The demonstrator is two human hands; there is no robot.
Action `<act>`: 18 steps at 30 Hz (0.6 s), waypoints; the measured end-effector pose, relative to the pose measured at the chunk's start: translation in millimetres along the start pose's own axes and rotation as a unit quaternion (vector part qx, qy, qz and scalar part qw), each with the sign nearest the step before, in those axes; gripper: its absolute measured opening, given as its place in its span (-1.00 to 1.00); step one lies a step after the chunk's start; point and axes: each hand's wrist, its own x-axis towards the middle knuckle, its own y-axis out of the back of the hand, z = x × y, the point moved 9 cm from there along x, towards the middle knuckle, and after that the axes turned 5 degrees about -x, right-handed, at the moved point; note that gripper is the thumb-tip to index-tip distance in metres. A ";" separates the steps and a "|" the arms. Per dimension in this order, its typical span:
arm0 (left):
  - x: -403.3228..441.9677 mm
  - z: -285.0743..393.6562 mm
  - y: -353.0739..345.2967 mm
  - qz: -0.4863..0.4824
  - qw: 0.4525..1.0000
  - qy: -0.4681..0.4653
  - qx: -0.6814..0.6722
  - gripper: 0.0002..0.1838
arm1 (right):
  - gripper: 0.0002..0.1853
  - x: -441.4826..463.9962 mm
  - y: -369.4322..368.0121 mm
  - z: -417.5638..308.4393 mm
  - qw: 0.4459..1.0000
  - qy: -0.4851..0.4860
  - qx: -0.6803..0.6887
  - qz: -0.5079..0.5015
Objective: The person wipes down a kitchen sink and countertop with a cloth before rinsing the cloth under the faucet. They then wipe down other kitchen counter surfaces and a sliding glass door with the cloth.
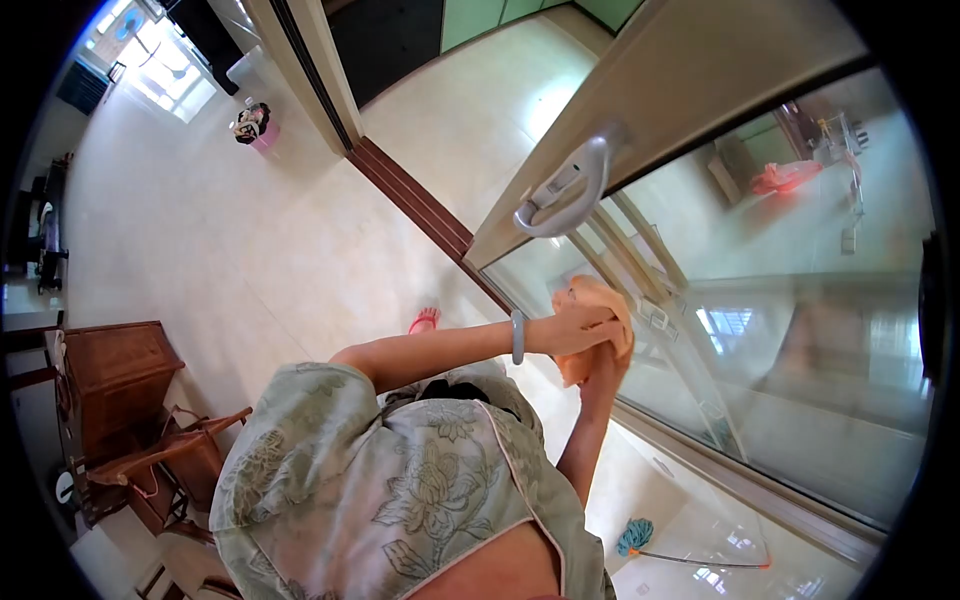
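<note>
An orange cloth (pixel 597 295) is bunched between my two hands, in front of the glass sliding door (pixel 800 350). My left hand (pixel 568 333), with a pale bangle at the wrist, lies over the cloth with its fingers closed on it. From below, my right hand (pixel 604 372) grips the same cloth, its fingers partly hidden by the folds. Above the hands is the door's silver handle (pixel 570 190). Whether the cloth touches the glass I cannot tell.
A dark red door track (pixel 410 198) crosses the pale tiled floor (pixel 240 240). Wooden furniture (pixel 120 375) stands at the left, with a pink bucket (pixel 264 140) farther off. A mop with a blue-green head (pixel 635 536) lies at the lower right.
</note>
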 end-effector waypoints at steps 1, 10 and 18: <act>-7.6 35.3 7.2 0.012 0.998 -0.053 0.038 -0.68 | -0.60 -0.2 0.5 -5.4 0.994 -0.005 0.109 0.021; -84.1 176.2 121.0 0.309 0.867 -0.243 0.308 -0.63 | -0.55 -47.7 36.3 -254.7 0.850 0.447 -0.123 0.250; -53.2 159.2 138.6 0.281 0.902 -0.208 0.254 -0.55 | -0.40 14.6 -34.0 -152.1 0.663 0.454 -0.440 0.401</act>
